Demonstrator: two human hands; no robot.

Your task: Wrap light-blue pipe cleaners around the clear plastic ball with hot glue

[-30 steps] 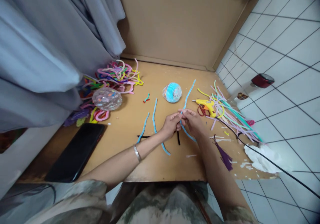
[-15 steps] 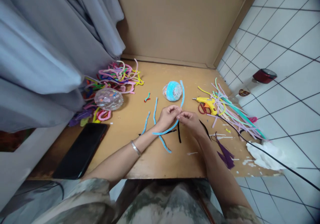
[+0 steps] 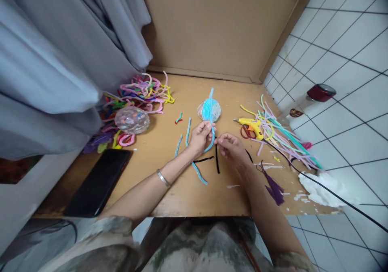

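Person's left hand (image 3: 198, 138) pinches light-blue, fuzzy, slender stem (image 3: 213, 133) mid-length, seemingly leaving both ends free; right hand (image 3: 232, 146) grip: cannot tell.

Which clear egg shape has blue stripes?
The clear speckled egg shape just beyond the left hand; light-blue fuzzy bands cross it. The one by the colourful pile of fuzzy strips has none.

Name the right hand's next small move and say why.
Probably bring the right hand to the lower part of the blue fuzzy stem: only the left hand pinches it, that part curves away unheld, and the right hand is close by but apart from it.
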